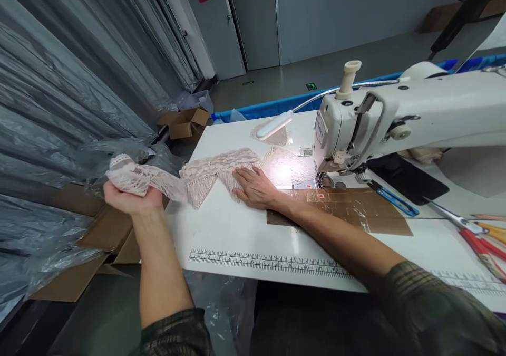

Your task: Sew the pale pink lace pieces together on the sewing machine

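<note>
Grips bunched end of lace strip (205, 179) in closed left hand (130, 198) off the table (237, 234) edge, pins the rest under flat, spread right hand (256, 188), lengthwise from fingers to fingers.

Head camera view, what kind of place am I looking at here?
Probably a garment sewing workshop: an industrial sewing machine on a white table with a printed ruler, and pale lace lying beside it.
</note>
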`<state>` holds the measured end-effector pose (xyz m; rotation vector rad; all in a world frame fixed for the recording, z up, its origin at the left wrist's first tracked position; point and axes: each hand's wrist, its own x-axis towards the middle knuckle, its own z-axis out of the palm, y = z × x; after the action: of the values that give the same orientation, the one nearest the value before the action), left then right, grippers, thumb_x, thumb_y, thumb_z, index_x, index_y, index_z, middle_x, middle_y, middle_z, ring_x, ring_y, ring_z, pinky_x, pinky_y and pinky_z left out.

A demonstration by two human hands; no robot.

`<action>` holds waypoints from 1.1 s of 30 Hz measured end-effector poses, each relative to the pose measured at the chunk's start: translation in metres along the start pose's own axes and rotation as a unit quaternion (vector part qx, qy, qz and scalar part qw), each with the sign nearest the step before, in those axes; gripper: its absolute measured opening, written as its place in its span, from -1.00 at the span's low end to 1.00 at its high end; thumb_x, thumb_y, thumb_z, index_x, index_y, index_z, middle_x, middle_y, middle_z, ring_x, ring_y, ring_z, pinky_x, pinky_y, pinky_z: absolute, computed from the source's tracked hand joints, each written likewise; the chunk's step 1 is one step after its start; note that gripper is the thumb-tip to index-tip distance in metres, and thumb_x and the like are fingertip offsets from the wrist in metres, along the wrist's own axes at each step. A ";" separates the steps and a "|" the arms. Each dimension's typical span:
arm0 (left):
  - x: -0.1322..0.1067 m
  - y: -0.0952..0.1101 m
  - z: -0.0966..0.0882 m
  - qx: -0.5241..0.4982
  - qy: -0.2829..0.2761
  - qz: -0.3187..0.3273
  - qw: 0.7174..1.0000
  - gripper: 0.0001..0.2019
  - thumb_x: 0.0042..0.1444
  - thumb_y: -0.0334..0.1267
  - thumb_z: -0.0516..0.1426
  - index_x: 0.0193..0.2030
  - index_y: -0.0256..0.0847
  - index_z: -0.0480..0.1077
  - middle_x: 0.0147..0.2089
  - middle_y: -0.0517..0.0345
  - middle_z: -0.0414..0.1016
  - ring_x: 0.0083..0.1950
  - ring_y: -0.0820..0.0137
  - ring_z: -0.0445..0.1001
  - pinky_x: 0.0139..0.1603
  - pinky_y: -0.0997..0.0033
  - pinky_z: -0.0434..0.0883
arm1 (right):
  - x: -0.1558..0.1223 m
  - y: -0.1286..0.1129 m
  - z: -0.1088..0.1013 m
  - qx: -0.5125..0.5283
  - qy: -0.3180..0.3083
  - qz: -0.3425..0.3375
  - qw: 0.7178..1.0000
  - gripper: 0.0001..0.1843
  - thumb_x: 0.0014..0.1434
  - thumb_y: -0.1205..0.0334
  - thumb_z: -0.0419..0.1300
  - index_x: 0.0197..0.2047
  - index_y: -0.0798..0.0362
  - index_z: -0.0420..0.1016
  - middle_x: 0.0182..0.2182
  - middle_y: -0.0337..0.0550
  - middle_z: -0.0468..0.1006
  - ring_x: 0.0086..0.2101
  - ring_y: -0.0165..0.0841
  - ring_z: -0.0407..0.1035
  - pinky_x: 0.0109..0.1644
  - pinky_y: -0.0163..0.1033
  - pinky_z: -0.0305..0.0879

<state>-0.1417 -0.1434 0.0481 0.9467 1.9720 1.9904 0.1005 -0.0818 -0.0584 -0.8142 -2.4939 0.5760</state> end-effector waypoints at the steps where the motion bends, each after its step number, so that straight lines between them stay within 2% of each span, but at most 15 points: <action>1: -0.009 0.002 -0.007 -0.030 0.014 0.023 0.999 -0.50 0.14 0.01 -0.27 -0.09 0.05 0.44 0.03 0.35 0.64 0.28 0.29 0.48 0.16 0.25 0.52 | 0.000 -0.001 -0.002 0.015 0.007 0.001 1.000 -0.38 0.43 0.12 0.03 0.42 0.29 0.26 0.43 0.24 0.19 0.44 -0.03 0.06 0.54 0.21 -0.15; 3: -0.033 0.003 -0.015 -0.119 -0.001 0.078 0.990 -0.59 0.12 -0.04 -0.10 -0.09 0.03 0.52 0.18 0.40 0.61 0.39 0.29 0.42 0.42 0.28 0.38 | -0.001 -0.006 -0.008 0.052 0.023 0.006 0.998 -0.42 0.42 0.13 0.02 0.38 0.26 0.32 0.43 0.25 0.19 0.43 0.00 0.06 0.52 0.25 -0.10; 4: -0.047 0.003 -0.016 -0.131 -0.052 0.093 0.986 -0.64 0.12 -0.08 -0.01 -0.08 0.04 0.55 0.24 0.41 0.58 0.44 0.27 0.37 0.49 0.27 0.30 | -0.003 -0.010 -0.012 0.072 0.029 0.010 0.997 -0.44 0.44 0.11 -0.01 0.36 0.25 0.35 0.41 0.25 0.24 0.40 -0.01 0.11 0.49 0.25 -0.03; 6: -0.076 0.003 -0.014 -0.032 -0.195 0.155 0.968 -0.75 0.14 -0.14 0.12 -0.11 -0.03 0.57 0.38 0.31 0.45 0.50 0.17 0.28 0.56 0.14 0.21 | -0.010 -0.021 -0.020 0.121 0.022 0.007 0.992 -0.40 0.51 0.04 -0.21 0.28 0.23 0.43 0.24 0.22 0.44 0.23 -0.12 0.33 0.36 0.15 0.24; 8: -0.105 0.003 -0.006 0.143 -0.361 0.252 0.886 -0.78 0.21 -0.16 0.12 -0.32 -0.15 0.55 0.39 0.11 0.45 0.46 0.08 0.33 0.60 -0.10 0.10 | -0.023 -0.036 -0.028 0.224 -0.042 -0.003 0.974 -0.21 0.52 -0.05 -0.44 0.14 0.22 0.50 -0.06 0.10 0.60 -0.07 -0.29 0.49 0.11 -0.05 0.46; 10: -0.129 0.006 0.005 0.248 -0.496 0.312 0.772 -0.73 0.28 -0.27 0.05 -0.38 -0.17 0.52 0.32 0.06 0.50 0.47 0.12 0.30 0.63 -0.23 -0.13 | -0.043 -0.049 -0.040 0.412 -0.156 0.022 0.898 -0.18 0.47 -0.27 -0.33 0.01 0.22 0.52 -0.20 0.04 0.59 -0.20 -0.34 0.46 -0.01 -0.13 0.48; 12: -0.147 0.010 0.015 0.248 -0.581 0.308 0.711 -0.79 0.29 -0.25 0.10 -0.28 -0.18 0.55 0.14 0.01 0.61 0.33 0.15 0.44 0.55 -0.12 0.15 | -0.069 -0.058 -0.055 0.468 -0.143 0.104 0.866 -0.29 0.30 -0.41 0.07 -0.09 0.15 0.51 -0.23 -0.05 0.55 -0.20 -0.34 0.40 0.04 -0.14 0.44; 14: -0.158 0.013 0.023 0.185 -0.653 0.261 0.687 -0.79 0.27 -0.13 0.20 -0.25 -0.20 0.58 -0.12 0.04 0.67 0.05 0.21 0.60 0.28 0.12 0.47 | -0.097 -0.061 -0.074 0.481 -0.128 0.135 0.857 -0.33 0.25 -0.41 0.13 -0.13 0.10 0.50 -0.21 -0.11 0.52 -0.16 -0.35 0.37 0.09 -0.18 0.37; 17: -0.167 0.017 0.031 0.028 -0.756 0.165 0.633 -0.77 0.26 -0.11 0.26 -0.14 -0.22 0.65 -0.17 0.01 0.68 -0.12 0.29 0.63 0.02 0.35 0.53 | -0.140 -0.055 -0.102 0.425 -0.186 0.192 0.865 -0.34 0.25 -0.42 0.13 -0.36 0.09 0.44 -0.43 -0.22 0.34 -0.37 -0.43 0.18 -0.23 -0.28 0.26; 20: -0.175 0.022 0.039 -0.053 -0.797 0.118 0.590 -0.75 0.30 -0.23 0.25 0.05 -0.20 0.65 -0.13 -0.04 0.69 -0.18 0.38 0.60 -0.13 0.47 0.48 | -0.177 -0.044 -0.123 0.416 -0.150 0.218 0.870 -0.36 0.26 -0.40 0.13 -0.35 0.09 0.43 -0.41 -0.23 0.36 -0.36 -0.44 0.17 -0.24 -0.31 0.21; 22: -0.180 0.026 0.044 -0.065 -0.798 0.120 0.588 -0.73 0.29 -0.28 0.26 0.10 -0.20 0.64 -0.23 -0.01 0.67 -0.30 0.44 0.54 -0.26 0.51 0.42 | -0.197 -0.034 -0.135 0.397 -0.132 0.230 0.879 -0.38 0.27 -0.38 0.14 -0.30 0.09 0.50 -0.39 -0.22 0.41 -0.36 -0.43 0.20 -0.25 -0.31 0.20; 25: -0.187 0.034 0.051 -0.086 -0.797 0.125 0.585 -0.71 0.27 -0.31 0.29 0.12 -0.22 0.63 -0.28 -0.01 0.64 -0.33 0.44 0.50 -0.29 0.51 0.40 | -0.218 -0.017 -0.150 0.375 -0.183 0.210 0.884 -0.41 0.31 -0.30 0.14 -0.12 0.10 0.64 -0.32 -0.13 0.54 -0.32 -0.40 0.33 -0.23 -0.31 0.26; 28: -0.194 0.040 0.057 -0.083 -0.788 0.150 0.591 -0.70 0.26 -0.32 0.29 0.13 -0.22 0.62 -0.27 -0.01 0.63 -0.31 0.42 0.50 -0.27 0.49 0.41 | -0.224 -0.001 -0.159 0.354 -0.214 0.173 0.894 -0.44 0.29 -0.20 0.23 0.13 0.05 0.62 -0.05 -0.01 0.63 -0.08 -0.29 0.49 0.05 -0.23 0.40; 30: -0.199 0.043 0.061 -0.065 -0.787 0.178 0.587 -0.71 0.26 -0.32 0.30 0.11 -0.22 0.62 -0.25 0.00 0.64 -0.27 0.40 0.50 -0.23 0.46 0.42 | -0.219 0.005 -0.159 0.354 -0.211 0.138 0.901 -0.33 0.23 -0.16 0.31 0.29 0.01 0.51 0.16 0.05 0.55 0.13 -0.20 0.46 0.24 -0.13 0.37; 33: -0.203 0.048 0.068 -0.057 -0.801 0.196 0.563 -0.80 0.24 -0.28 0.31 -0.02 -0.23 0.66 -0.24 -0.01 0.65 -0.25 0.38 0.52 -0.20 0.44 0.44 | -0.204 0.002 -0.155 0.377 -0.234 0.075 0.893 -0.28 0.26 -0.20 0.25 0.33 0.06 0.47 0.17 0.09 0.54 0.14 -0.19 0.45 0.23 -0.09 0.38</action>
<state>0.0684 -0.2030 0.0255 2.0600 0.4903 0.4364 0.3311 -0.1701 0.0077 -0.5882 -2.2648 1.8287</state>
